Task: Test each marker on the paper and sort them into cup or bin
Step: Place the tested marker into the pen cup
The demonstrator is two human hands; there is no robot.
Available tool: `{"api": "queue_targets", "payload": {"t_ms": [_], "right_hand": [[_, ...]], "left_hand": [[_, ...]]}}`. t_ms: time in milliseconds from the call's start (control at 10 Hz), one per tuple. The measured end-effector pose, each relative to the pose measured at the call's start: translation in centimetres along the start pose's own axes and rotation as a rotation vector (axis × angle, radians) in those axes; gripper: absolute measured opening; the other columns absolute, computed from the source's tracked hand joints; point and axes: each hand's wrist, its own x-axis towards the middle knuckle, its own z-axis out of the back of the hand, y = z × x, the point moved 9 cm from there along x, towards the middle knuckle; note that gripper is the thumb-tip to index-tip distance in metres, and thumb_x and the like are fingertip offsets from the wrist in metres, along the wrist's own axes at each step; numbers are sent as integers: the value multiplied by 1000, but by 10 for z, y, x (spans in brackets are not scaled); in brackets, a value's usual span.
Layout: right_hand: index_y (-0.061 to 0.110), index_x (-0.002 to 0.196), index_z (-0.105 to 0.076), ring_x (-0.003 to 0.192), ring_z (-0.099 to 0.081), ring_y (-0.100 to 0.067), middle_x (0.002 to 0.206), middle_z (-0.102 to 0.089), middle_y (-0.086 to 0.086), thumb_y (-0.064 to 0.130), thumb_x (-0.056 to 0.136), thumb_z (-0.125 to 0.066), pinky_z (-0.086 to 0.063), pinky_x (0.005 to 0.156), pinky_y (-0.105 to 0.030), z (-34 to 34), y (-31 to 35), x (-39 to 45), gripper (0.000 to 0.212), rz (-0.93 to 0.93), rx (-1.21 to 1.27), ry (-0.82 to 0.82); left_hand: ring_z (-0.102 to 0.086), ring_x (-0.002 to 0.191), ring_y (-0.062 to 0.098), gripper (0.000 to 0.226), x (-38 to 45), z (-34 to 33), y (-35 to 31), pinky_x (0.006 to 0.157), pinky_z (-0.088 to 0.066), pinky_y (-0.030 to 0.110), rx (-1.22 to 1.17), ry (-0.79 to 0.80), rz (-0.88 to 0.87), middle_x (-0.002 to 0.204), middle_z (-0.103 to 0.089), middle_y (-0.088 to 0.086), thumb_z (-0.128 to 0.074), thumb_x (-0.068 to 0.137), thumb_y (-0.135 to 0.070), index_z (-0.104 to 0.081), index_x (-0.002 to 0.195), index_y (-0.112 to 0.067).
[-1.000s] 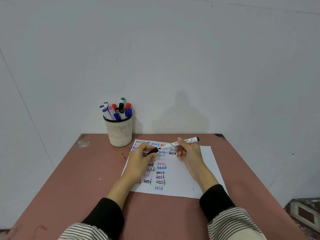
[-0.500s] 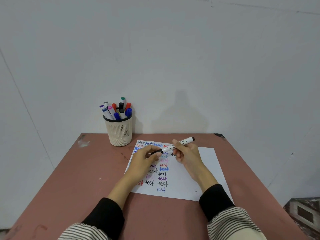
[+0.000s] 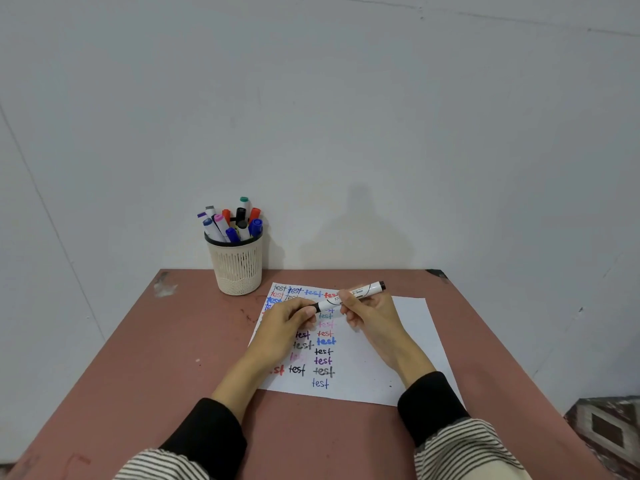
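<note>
A mesh cup [image 3: 237,268] full of capped markers [image 3: 231,223] stands at the table's [image 3: 138,358] far left. Beside it lies the paper [image 3: 388,358], covered with coloured "test" words. Above the paper, the left hand [image 3: 284,323] pinches the black cap [image 3: 313,309] on the marker [image 3: 349,295], whose white barrel the right hand [image 3: 374,313] grips.
</note>
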Motion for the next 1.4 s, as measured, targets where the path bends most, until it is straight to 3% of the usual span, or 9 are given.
{"api": "queue_targets", "payload": {"t_ms": [100,200,300,400,500,600,900,1300,1400], "right_hand": [[2,86,-66,55,-47,-13,65,-61,-2,23,86,-71,-38,54,-22,4,-3,1,22,-27,50,-92],[4,90,-66,57,-50,-11,70,-62,-1,23,87,-71,-42,58,-24,10,-3,1,19,-28,102,-191],[7,104,-64,70,-60,-10,85,-67,0,31,92,-65,-52,67,-24,27,0,-6,26,-6,-82,-358],[10,118,-57,93,-59,-16,109,-64,-5,30,99,-51,-48,76,-26,28,13,-18,28,68,-691,-375],[11,141,-41,137,-33,-24,147,-41,-9,37,103,-37,-26,111,-40,16,-7,-18,46,-34,-1272,-183],[15,154,-18,150,-4,-20,163,-10,-6,41,104,-23,-1,120,-44,13,-24,-12,56,-94,-1370,-60],[18,155,-12,150,1,-16,163,-5,-3,42,104,-18,2,121,-41,8,-27,-8,57,-59,-1400,-8],[18,155,-12,150,1,-16,163,-5,-3,42,104,-18,3,120,-41,8,-28,-2,57,-56,-1391,4],[18,155,-11,150,2,-16,163,-4,-3,42,104,-18,3,120,-41,7,-29,-1,57,-60,-1389,10]], "left_hand": [[-65,74,7,15,1,4,-8,78,-52,26,-29,-38,-25,79,-71,-4,-61,93,-14,-72,89,-22],[-70,80,6,15,1,15,-15,76,-51,21,-67,-142,-45,83,-75,-7,-72,84,-14,-73,89,-28],[-70,82,11,15,-2,35,-21,76,-55,24,-149,-294,-37,84,-74,-3,-78,78,-18,-74,92,-20],[-70,87,14,16,-7,53,-29,76,-55,22,-261,-405,-54,86,-74,-4,-74,82,-18,-71,97,-20],[-67,96,13,19,-11,73,-39,86,-54,29,-258,-505,-137,93,-72,-8,-68,89,-19,-69,102,-32],[-64,99,10,27,-20,85,-60,84,-51,20,-179,-577,-275,104,-69,-6,-60,94,-14,-67,111,-33],[-58,91,-7,21,-26,139,-128,74,-45,10,105,-855,-535,103,-62,-11,-49,97,-2,-51,114,-14],[-57,93,-13,21,6,147,-133,79,-48,12,246,-830,-464,109,-60,-7,-44,99,0,-51,116,-10],[-61,93,4,17,16,143,-118,74,-49,24,336,-760,-367,101,-61,-8,-46,99,-6,-52,114,-13]]}}
